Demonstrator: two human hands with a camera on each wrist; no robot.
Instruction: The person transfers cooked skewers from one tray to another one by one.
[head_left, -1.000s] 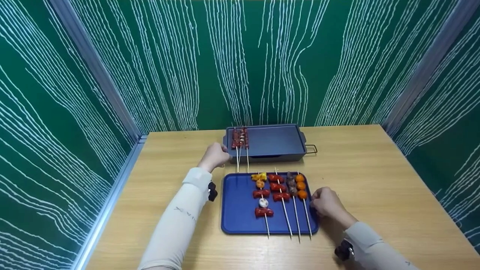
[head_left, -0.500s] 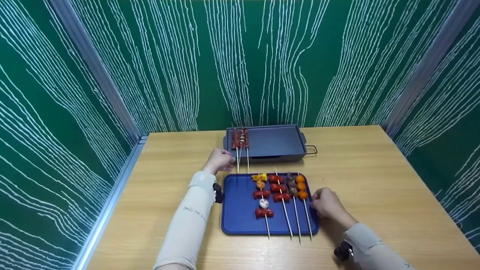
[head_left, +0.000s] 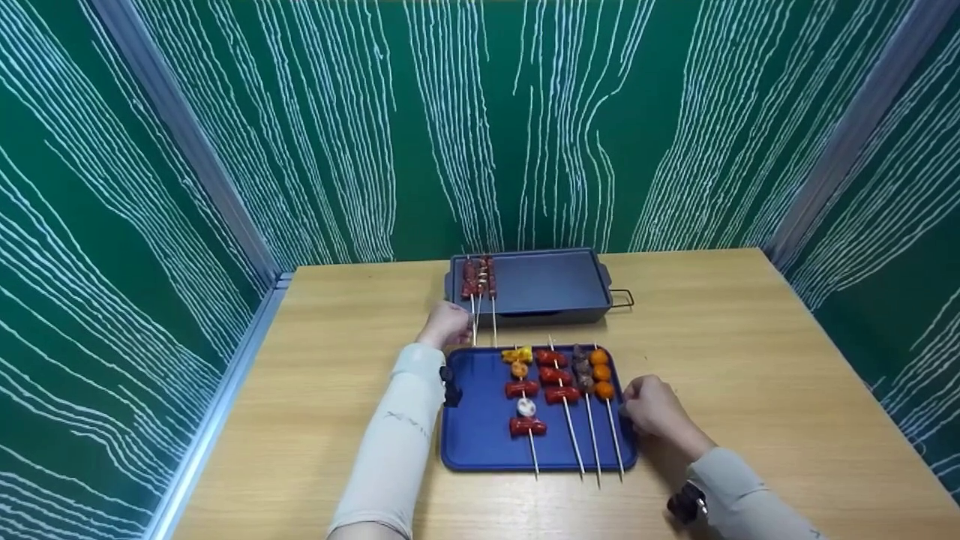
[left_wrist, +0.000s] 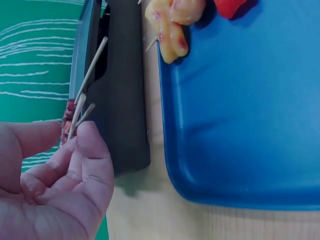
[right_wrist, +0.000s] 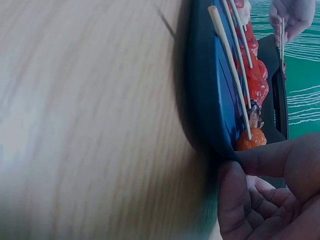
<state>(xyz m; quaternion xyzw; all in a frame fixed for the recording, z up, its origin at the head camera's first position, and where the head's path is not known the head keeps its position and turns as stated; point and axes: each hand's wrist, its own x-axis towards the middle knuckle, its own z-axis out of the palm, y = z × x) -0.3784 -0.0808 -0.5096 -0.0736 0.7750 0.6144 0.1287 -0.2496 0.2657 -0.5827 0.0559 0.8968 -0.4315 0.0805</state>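
My left hand point(head_left: 448, 325) is at the handle ends of the skewers point(head_left: 481, 277) lying at the left of the dark grey grill point(head_left: 555, 281). In the left wrist view its thumb and forefinger stand apart, with thin wooden sticks point(left_wrist: 92, 67) showing between and beyond them. The right hand point(head_left: 654, 406) pinches the right rim of the blue tray point(head_left: 480, 442) between thumb and finger. On that tray lie a mixed skewer point(head_left: 522, 388) with yellow, white and red pieces, a red skewer point(head_left: 556, 375), a dark meat skewer point(head_left: 583, 367) and an orange ball skewer point(head_left: 601, 373).
The grill stands behind the tray near the table's back edge, and a wire handle point(head_left: 622, 298) sticks out on its right. A wooden table point(head_left: 750, 360) carries everything. Green walls point(head_left: 675, 112) with white lines enclose the back and sides.
My left hand has moved right and slightly toward me, from beside the grill's left corner to the skewer sticks. The right hand stays on the tray rim.
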